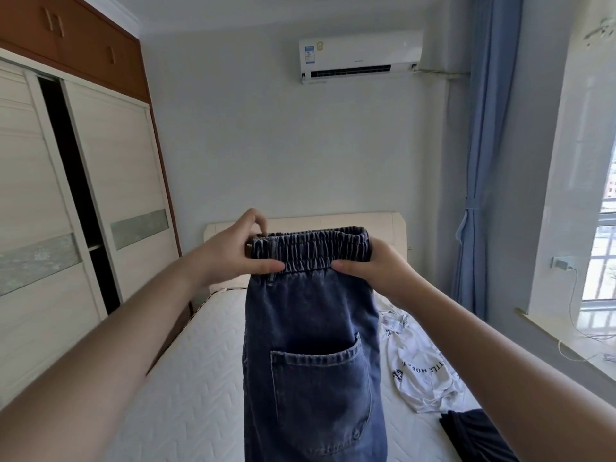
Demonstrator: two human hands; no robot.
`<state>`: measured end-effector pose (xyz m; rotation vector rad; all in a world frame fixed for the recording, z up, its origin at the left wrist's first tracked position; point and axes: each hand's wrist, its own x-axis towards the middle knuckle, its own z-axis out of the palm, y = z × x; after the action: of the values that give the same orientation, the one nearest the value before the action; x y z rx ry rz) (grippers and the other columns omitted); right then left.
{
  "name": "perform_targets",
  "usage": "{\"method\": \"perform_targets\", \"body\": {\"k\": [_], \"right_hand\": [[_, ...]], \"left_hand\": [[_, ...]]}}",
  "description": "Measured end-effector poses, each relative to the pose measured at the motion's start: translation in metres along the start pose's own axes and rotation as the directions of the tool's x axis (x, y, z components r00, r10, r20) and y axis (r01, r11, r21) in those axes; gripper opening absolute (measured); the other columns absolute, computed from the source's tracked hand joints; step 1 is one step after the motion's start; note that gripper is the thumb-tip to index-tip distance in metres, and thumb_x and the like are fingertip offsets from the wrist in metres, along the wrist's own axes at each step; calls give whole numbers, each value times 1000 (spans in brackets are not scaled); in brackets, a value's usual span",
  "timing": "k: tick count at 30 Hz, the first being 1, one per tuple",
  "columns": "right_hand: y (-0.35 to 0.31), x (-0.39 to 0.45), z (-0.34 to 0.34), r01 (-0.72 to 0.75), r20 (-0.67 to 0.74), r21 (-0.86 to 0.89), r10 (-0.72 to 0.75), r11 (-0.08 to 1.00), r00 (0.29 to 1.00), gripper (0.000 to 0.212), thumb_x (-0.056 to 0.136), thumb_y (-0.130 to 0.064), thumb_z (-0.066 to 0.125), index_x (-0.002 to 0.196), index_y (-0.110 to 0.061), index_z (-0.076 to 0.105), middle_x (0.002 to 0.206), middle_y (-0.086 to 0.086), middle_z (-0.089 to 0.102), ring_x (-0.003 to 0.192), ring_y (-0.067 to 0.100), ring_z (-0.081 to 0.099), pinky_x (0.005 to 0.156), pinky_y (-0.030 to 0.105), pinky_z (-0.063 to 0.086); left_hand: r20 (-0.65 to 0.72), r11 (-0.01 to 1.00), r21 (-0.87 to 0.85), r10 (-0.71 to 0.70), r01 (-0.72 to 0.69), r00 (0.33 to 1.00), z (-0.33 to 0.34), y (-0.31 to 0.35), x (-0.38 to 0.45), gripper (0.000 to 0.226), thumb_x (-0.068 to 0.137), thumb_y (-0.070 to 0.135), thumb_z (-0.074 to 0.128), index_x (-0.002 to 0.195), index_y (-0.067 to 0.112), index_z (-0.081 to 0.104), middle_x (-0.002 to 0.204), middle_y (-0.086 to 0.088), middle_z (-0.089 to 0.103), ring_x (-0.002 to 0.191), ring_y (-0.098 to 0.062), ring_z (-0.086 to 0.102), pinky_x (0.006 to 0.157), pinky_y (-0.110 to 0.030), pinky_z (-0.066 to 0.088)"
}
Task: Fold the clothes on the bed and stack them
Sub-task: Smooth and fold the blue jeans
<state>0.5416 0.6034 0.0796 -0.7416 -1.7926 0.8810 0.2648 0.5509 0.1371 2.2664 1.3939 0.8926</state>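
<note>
At centre frame the left hand [233, 251] and right hand [373, 271] each pinch the waistband of the jeans [313, 345], which hang above the bed [186, 378], apparently halved lengthwise. Lower right, a white shirt [420, 368] and dark garment [473, 435] lie unfolded; no stack shows.

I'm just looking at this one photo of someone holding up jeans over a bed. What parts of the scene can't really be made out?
All from the head view:
- Legs of the jeans: cut off by the bottom edge.
- White T-shirt: print only partly readable; crumpled, part of it behind the right arm.
- Black garment: cut off by the edge and the arm.
- Fingers of the right hand: hidden behind the waistband.
- Middle of the bed: behind the jeans.
</note>
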Motion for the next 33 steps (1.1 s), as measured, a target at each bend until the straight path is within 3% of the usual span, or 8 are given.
{"method": "perform_targets", "body": {"k": [3, 6, 13, 18, 21, 26, 29, 33], "right_hand": [[-11, 6, 13, 54, 7, -32, -54, 998, 999, 34, 74, -13, 83, 103, -22, 68, 94, -11, 75, 87, 2, 70, 70, 11, 51], [-22, 14, 26, 81, 7, -46, -81, 996, 997, 47, 69, -14, 87, 111, -15, 65, 100, -4, 74, 92, 8, 70, 78, 17, 55], [-22, 20, 35, 18, -87, -38, -22, 999, 996, 56, 66, -20, 89, 113, -14, 60, 97, -3, 73, 86, 6, 70, 74, 16, 54], [6, 3, 25, -84, 10, 71, 84, 994, 996, 45, 83, -20, 74, 123, -16, 55, 106, 3, 74, 99, 16, 70, 86, 25, 55], [48, -23, 17, -206, 23, 23, 206, 978, 978, 49, 85, -43, 61, 126, -17, 55, 117, 1, 70, 108, 13, 66, 95, 30, 52], [153, -75, 27, -584, 16, -68, 586, 809, 810, 45, 95, -56, 42, 124, -24, 58, 124, -3, 64, 112, 12, 60, 102, 37, 45], [199, -103, 43, -759, -27, 24, 759, 651, 650, 53, 90, -67, 42, 122, -28, 58, 120, -5, 64, 109, 14, 60, 101, 39, 43], [229, -127, 67, -855, -43, 199, 876, 479, 481, 62, 81, -78, 48, 114, -28, 63, 111, -5, 68, 102, 17, 64, 101, 42, 42]], "left_hand": [[176, 916, 389, -176, 96, 969, -21, 23, 6, 98, 57, 54, 88, 133, 55, 25, 117, 17, 56, 109, -8, 55, 93, -33, 42], [256, 815, 576, -250, 60, 934, -23, 45, 23, 102, 50, 58, 89, 137, 46, 38, 123, 22, 56, 110, -6, 55, 97, -31, 45], [260, 918, 397, -110, -3, 959, -11, 33, 34, 41, 66, 36, 87, 101, 34, 66, 92, 14, 72, 86, -5, 69, 85, -37, 56], [143, 921, 388, -11, -46, 990, -4, 14, 37, 31, 67, 31, 83, 93, 26, 68, 85, 7, 72, 80, -9, 67, 76, -34, 54], [87, 903, 426, 17, -52, 996, -11, 6, 42, 27, 68, 28, 83, 90, 25, 68, 83, 6, 71, 80, -11, 66, 73, -31, 52], [43, 893, 447, 28, -45, 999, -25, 1, 49, 29, 66, 29, 84, 90, 24, 69, 82, 6, 71, 78, -13, 66, 74, -32, 54], [30, 897, 438, 45, -53, 999, -26, -1, 51, 29, 66, 28, 84, 90, 22, 69, 81, 5, 71, 77, -12, 66, 73, -32, 53], [10, 911, 405, 78, -75, 997, -25, -7, 52, 28, 66, 28, 84, 90, 22, 70, 82, 5, 72, 78, -13, 66, 74, -32, 52]]}}
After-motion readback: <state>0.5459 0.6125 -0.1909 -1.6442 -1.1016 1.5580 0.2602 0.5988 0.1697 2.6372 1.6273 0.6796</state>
